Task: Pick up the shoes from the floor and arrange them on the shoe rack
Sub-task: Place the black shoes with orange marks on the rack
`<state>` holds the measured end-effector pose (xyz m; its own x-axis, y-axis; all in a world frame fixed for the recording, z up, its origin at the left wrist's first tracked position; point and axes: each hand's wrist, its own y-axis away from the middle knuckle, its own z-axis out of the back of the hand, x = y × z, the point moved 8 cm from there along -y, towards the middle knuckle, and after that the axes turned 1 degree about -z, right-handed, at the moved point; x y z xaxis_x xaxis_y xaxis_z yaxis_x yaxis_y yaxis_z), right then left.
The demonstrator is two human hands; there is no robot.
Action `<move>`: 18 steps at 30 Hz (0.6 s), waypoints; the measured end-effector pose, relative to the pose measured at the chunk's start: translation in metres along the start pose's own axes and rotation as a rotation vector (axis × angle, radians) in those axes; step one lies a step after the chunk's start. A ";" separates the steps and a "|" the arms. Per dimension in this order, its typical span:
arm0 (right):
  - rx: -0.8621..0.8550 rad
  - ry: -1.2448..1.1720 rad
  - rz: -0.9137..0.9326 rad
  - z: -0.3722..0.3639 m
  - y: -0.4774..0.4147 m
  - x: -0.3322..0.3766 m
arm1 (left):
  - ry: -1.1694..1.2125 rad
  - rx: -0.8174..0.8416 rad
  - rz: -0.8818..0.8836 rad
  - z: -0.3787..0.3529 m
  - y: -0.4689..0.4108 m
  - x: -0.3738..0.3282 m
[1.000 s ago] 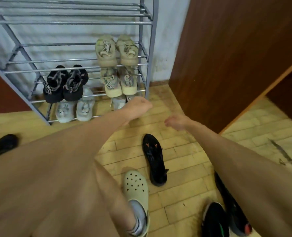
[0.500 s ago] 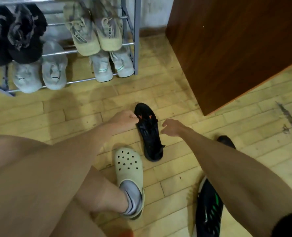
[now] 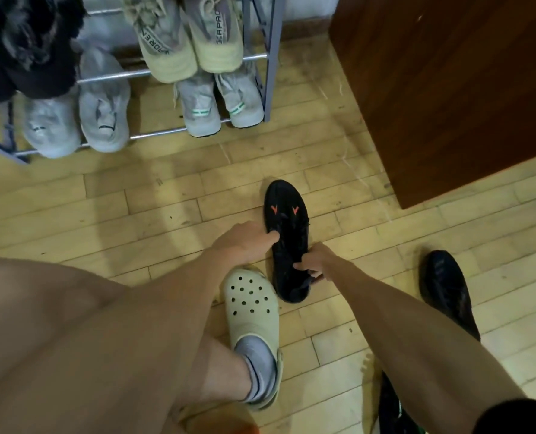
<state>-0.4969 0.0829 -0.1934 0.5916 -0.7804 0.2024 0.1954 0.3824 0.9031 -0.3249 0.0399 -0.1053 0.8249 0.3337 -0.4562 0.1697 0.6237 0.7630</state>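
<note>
Wood plank floor (image 3: 338, 346), metal shoe rack (image 3: 271, 57) up against the wall, both my hands on one black shoe (image 3: 287, 214).

Black shoe with orange marks lies flat on the floor in front of the rack's right post, toe toward the rack. My left hand (image 3: 244, 242) touches its left edge mid-length, fingers curled, not clearly gripping. My right hand (image 3: 318, 261) pinches the shoe's right edge near the heel opening. My foot in a cream clog (image 3: 251, 299) sits just beside the shoe's heel. Second black shoe (image 3: 448, 289) is on the floor, well right of the first. Rack already holds grey sneakers (image 3: 75, 117) low, beige sneakers (image 3: 191, 42) above.
</note>
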 end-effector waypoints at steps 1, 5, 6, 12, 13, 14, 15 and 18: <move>-0.015 0.004 0.013 0.004 0.003 0.003 | -0.007 -0.033 0.021 0.005 0.004 0.002; -0.112 0.019 0.124 0.035 0.033 0.023 | 0.066 -0.135 0.037 0.022 0.022 -0.001; -0.133 0.017 0.161 0.044 0.044 0.030 | 0.108 -0.144 0.025 0.027 0.028 -0.006; -0.235 -0.079 0.414 0.096 0.132 0.091 | 0.296 -0.263 -0.104 0.083 0.083 -0.042; -0.243 -0.091 0.464 0.101 0.150 0.105 | 0.315 -0.287 -0.131 0.096 0.094 -0.046; -0.251 -0.101 0.516 0.105 0.169 0.119 | 0.330 -0.311 -0.155 0.109 0.105 -0.049; -0.265 -0.114 0.572 0.108 0.189 0.134 | 0.355 -0.333 -0.183 0.123 0.118 -0.052; -0.292 -0.135 0.721 0.107 0.247 0.182 | 0.424 -0.379 -0.247 0.166 0.156 -0.054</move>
<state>-0.4249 -0.0178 0.1074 0.5539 -0.3369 0.7613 0.0081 0.9166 0.3997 -0.2538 0.0019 0.1146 0.4863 0.3504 -0.8005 0.0608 0.9003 0.4310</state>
